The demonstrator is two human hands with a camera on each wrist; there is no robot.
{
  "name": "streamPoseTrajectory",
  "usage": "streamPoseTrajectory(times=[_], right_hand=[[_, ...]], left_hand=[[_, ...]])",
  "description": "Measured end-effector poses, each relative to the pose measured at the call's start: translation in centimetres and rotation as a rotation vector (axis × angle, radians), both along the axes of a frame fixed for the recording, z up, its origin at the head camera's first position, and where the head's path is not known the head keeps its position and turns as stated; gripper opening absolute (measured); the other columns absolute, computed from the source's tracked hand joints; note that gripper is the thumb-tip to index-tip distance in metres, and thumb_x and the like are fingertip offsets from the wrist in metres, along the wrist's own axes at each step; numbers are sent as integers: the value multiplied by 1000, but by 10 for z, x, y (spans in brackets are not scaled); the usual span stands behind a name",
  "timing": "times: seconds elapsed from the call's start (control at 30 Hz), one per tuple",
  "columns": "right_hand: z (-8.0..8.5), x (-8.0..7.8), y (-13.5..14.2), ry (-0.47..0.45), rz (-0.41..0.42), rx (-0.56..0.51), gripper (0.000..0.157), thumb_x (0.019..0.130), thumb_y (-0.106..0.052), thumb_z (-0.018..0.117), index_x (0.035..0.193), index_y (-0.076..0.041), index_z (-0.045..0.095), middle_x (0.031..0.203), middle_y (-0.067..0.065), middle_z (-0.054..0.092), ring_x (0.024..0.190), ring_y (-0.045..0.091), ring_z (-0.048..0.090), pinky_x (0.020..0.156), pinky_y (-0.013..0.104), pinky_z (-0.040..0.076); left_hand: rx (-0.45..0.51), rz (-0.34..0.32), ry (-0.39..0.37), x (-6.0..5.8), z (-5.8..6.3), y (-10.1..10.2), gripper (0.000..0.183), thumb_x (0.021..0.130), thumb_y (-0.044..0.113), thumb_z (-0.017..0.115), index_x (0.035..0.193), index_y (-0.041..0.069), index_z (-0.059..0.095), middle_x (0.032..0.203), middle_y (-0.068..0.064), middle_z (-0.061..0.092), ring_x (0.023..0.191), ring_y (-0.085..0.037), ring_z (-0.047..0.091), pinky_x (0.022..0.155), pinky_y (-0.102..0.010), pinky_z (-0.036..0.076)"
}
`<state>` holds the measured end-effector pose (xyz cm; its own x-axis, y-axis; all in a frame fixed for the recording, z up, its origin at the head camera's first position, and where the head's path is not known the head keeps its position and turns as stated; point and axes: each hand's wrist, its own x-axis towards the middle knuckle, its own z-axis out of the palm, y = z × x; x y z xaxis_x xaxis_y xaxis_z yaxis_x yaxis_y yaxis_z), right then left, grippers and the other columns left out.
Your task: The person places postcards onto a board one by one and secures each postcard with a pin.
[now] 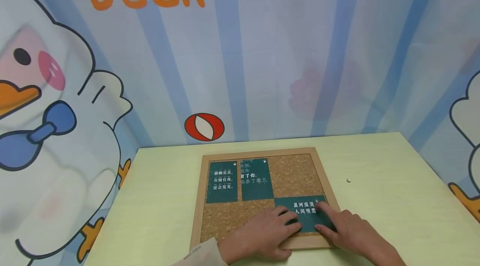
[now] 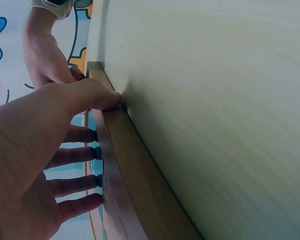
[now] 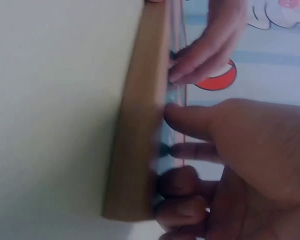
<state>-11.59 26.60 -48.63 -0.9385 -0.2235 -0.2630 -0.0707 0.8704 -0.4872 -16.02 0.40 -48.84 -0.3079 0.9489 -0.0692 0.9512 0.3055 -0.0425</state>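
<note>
A dark green card [image 1: 307, 224] with white Chinese writing lies sideways at the lower right of a wood-framed corkboard [image 1: 225, 220]. My left hand [image 1: 264, 230] rests its fingertips on the card's left part, fingers nearly straight. Its thumb lies against the near edge of the frame [image 2: 135, 165] in the left wrist view. With the index fingertip, my right hand [image 1: 354, 230] presses the card's upper right corner, where a small pale glint shows. The right thumb [image 3: 190, 120] touches the card lower down, and the other fingers bend by the frame's right side.
Two upright green cards, a left one [image 1: 221, 193] and a right one [image 1: 256, 191], each carry a silver thumbtack at the top right. Another thumbtack [image 1: 348, 180] lies on the pale yellow table [image 1: 393, 182] right of the board. A duck-print backdrop [image 1: 270, 49] stands behind.
</note>
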Motion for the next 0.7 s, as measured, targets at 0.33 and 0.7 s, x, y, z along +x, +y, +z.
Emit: streamPoseTrajectory(times=[0.33,0.7], right_hand=[[15,-34,55,347,47,-42,36,102,-29,69,130,-9,61,79,-4,53,61,7,45,54,29,39],[-17,-74,87,419,7,-31,17,97,-10,72,108,-1,63,81,3,52,68,15,45,58,34,39]], left_hand=[[23,-4,-54,-1,2,0,54,100,49,63,147,22,58,148,3,53,132,-15,50,105,-32,45],[41,9,-71,1,4,-2,53,99,48,64,145,23,59,149,3,53,131,-15,49,103,-33,46]])
